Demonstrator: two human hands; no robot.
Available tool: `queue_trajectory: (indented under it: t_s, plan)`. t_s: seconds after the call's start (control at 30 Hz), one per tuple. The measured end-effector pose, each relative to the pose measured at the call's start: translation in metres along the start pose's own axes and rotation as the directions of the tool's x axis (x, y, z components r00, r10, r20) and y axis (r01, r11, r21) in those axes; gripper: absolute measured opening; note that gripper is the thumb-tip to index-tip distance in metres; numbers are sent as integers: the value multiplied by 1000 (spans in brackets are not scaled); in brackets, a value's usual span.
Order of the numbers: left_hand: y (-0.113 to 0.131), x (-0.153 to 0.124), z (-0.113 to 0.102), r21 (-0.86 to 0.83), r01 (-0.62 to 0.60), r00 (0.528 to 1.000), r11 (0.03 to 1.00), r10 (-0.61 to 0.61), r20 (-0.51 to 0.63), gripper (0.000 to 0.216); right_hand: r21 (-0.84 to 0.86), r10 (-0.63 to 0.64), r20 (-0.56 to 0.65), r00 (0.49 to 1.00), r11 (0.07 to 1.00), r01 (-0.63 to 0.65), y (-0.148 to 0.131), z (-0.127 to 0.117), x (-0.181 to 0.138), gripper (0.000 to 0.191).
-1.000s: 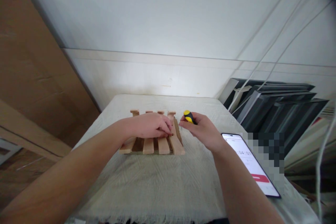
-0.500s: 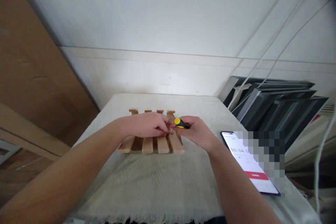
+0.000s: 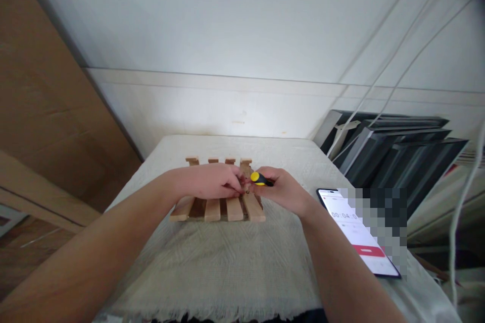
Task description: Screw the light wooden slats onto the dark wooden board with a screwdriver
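A small wooden slatted frame (image 3: 235, 209) lies on the cloth in front of me, its slats running away from me. My right hand (image 3: 284, 189) is closed round a screwdriver (image 3: 259, 179) with a yellow and black handle, whose end faces me. Its tip is hidden behind the fingers. My left hand (image 3: 215, 180) lies across the slats from the left, fingertips pinched together at the rightmost slat, close to my right fingers. Whatever is between those left fingertips is too small or too covered to make out.
A phone (image 3: 359, 232) showing a running timer lies to the right, partly pixelated. Dark flat panels (image 3: 401, 151) lean beyond the table's right edge, with white cables (image 3: 394, 68) hanging before them. A brown cardboard sheet (image 3: 56, 86) stands at the left; a white wall rises behind.
The screwdriver's handle has turned and shifted very slightly to the left in my right hand. My left hand keeps its place on the slats.
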State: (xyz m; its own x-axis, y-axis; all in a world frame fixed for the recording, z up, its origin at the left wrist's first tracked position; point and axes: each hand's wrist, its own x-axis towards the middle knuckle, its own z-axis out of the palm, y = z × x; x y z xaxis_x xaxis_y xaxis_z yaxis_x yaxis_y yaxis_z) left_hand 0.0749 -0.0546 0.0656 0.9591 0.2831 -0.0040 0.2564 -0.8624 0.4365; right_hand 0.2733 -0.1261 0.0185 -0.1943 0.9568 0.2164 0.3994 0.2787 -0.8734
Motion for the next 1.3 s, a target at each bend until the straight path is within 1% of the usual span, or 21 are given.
queue_trajectory:
  t_s: [0.07, 0.1, 0.13, 0.17, 0.23, 0.3, 0.43, 0.57, 0.73, 0.87, 1.03, 1.17, 1.3]
  plan:
    - [-1, 0, 0, 32, -61, 994, 998, 58, 97, 24, 95, 37, -121, 992, 995, -26, -2, 0, 1, 14]
    - [-2, 0, 0, 48, -82, 989, 995, 75, 128, 25, 169, 64, -184, 981, 985, -33, -4, -1, 1, 17]
    - [-2, 1, -1, 59, -86, 988, 995, 77, 131, 25, 253, 86, -230, 969, 967, -25, -5, -2, 0, 21]
    - [-2, 1, -1, 64, -91, 987, 994, 81, 135, 26, 341, 97, -250, 963, 940, -6, -7, -2, 0, 26]
    - [-1, 2, -2, 67, -111, 985, 992, 101, 142, 27, 481, 94, -240, 966, 876, 35, -12, -3, -1, 32]
    - [0, 2, -2, 68, -123, 985, 990, 114, 130, 27, 543, 80, -228, 970, 838, 59, -15, -3, -2, 32]
    - [-1, 3, 0, 67, -117, 989, 991, 110, 101, 24, 512, 34, -332, 943, 846, 150, -16, 3, 1, 19]
    - [-2, 3, 0, 51, -132, 987, 990, 127, 94, 24, 479, 60, -360, 931, 868, 129, -9, 8, 7, 20]
    - [-4, 4, 0, 40, -132, 987, 990, 127, 95, 26, 463, 66, -453, 889, 870, 171, -4, 6, 8, 18]
    - [-5, 4, 0, 27, -123, 989, 992, 120, 88, 25, 458, 91, -466, 880, 876, 152, -4, 5, 7, 19]
    - [-4, 4, -1, 16, -130, 988, 991, 128, 82, 24, 494, 64, -454, 889, 848, 191, -3, 8, 8, 17]
    - [-4, 5, -1, 44, -152, 984, 987, 147, 96, 25, 526, 71, -448, 891, 827, 198, -3, 10, 9, 17]
    - [-4, 5, -1, 55, -150, 985, 987, 145, 96, 26, 572, 81, -439, 895, 793, 208, -4, 9, 8, 12]
